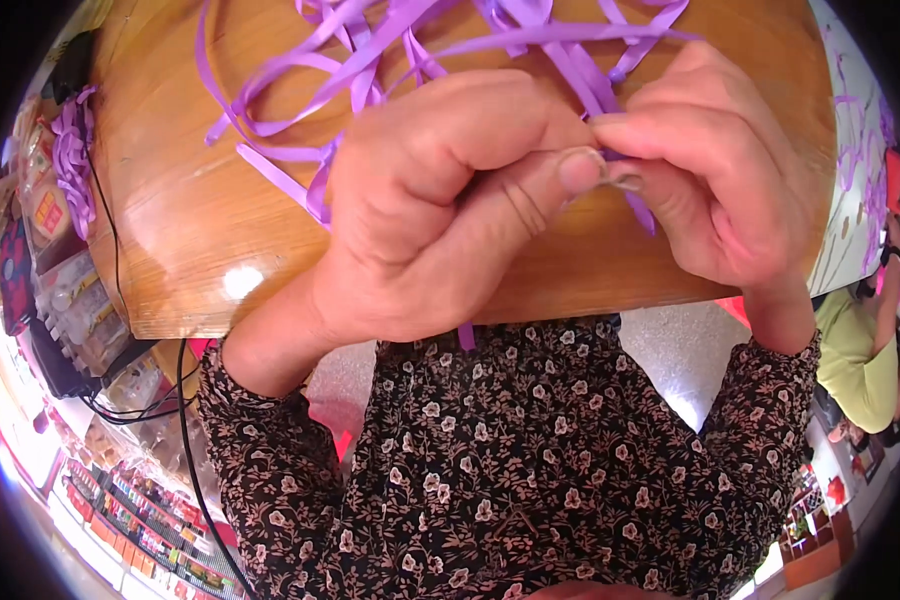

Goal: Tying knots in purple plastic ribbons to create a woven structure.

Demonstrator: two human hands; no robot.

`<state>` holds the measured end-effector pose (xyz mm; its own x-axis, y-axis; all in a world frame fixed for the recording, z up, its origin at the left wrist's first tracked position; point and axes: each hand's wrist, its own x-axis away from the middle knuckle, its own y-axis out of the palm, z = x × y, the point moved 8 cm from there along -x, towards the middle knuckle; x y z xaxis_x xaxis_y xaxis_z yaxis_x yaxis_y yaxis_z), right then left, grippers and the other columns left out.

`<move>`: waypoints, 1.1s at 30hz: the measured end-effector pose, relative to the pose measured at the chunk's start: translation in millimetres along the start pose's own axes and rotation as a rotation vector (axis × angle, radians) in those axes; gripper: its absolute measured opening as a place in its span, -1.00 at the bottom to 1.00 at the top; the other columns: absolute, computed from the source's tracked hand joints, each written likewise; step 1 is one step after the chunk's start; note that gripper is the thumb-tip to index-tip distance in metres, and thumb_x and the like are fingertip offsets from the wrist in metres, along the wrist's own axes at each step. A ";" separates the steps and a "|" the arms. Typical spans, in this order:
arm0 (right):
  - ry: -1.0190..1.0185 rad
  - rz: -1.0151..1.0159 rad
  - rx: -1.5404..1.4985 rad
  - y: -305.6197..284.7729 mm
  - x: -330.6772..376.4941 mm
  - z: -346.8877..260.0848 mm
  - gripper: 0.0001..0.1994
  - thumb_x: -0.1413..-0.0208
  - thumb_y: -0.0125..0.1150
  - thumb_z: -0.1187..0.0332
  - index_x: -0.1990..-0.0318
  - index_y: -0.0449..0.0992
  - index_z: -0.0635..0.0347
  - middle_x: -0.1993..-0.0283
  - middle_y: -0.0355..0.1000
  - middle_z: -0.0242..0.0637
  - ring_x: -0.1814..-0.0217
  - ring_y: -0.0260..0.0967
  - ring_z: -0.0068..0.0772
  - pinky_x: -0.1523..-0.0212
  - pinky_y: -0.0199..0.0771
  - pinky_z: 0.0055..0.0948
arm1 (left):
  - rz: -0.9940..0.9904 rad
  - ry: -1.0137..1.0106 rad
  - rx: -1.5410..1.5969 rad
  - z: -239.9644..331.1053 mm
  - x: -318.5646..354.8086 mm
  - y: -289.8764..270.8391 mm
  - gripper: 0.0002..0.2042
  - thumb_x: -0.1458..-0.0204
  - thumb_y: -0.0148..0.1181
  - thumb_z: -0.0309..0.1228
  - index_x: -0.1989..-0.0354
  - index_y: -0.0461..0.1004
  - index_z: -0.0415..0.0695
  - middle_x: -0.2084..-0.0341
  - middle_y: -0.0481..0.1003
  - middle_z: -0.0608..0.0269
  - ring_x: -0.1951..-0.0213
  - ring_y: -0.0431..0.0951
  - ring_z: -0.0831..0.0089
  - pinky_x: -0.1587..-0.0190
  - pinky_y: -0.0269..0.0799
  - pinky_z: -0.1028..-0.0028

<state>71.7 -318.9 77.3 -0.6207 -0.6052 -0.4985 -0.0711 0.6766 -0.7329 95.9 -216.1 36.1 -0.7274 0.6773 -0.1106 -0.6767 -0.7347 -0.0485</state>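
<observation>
Both my hands meet above the near part of a wooden table (170, 240), their thumbs and index fingers pinched together. My left hand (430, 200) is curled closed, its thumb pressed against the index finger. Facing it, my right hand (715, 165) pinches at the same spot. A purple ribbon (642, 212) passes through the fingertips, and a short end hangs below them. Whatever part of the ribbon lies between the fingertips is mostly hidden. Beyond the hands, more purple ribbons (380, 45) lie in loose loops, some with small knots.
At the far left hangs a bundle of purple ribbon (73, 165) beside clear plastic packages (75, 290) and black cables (185, 430). To the right stands a white surface (845, 130) with purple strands, where a person in a yellow-green top (860, 360) sits.
</observation>
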 end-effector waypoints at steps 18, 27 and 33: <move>0.395 0.202 -0.499 -10.1 11.5 26.2 -0.79 0.00 0.13 0.59 0.17 0.44 0.44 0.32 0.36 -0.21 0.30 0.28 -0.50 0.34 0.25 -0.60 | 0.297 0.223 -0.146 6.0 4.9 -9.8 -0.95 0.08 0.18 -0.59 0.43 0.46 -0.25 0.65 0.35 0.23 0.56 0.35 0.37 0.49 0.24 0.48; 0.404 0.122 -0.456 -7.0 8.9 26.0 -0.86 0.03 0.11 0.64 0.27 0.48 0.39 0.34 0.38 -0.23 0.38 0.28 -0.51 0.40 0.23 -0.62 | 0.276 0.179 -0.173 2.3 2.8 -6.5 -0.93 0.09 0.18 -0.61 0.40 0.47 -0.26 0.65 0.35 0.22 0.57 0.33 0.40 0.50 0.23 0.50; 0.311 0.105 -0.367 -8.8 6.9 19.8 -0.84 0.04 0.11 0.67 0.25 0.48 0.39 0.34 0.37 -0.23 0.37 0.28 -0.54 0.42 0.23 -0.65 | 0.296 0.107 -0.102 -1.3 4.3 -7.9 -0.91 0.09 0.20 -0.60 0.38 0.48 -0.28 0.64 0.35 0.28 0.57 0.31 0.51 0.52 0.20 0.56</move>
<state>83.5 -337.3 71.1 -0.8388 -0.4099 -0.3583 -0.2314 0.8641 -0.4470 98.2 -207.5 34.7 -0.8708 0.4298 -0.2386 -0.4189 -0.9028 -0.0973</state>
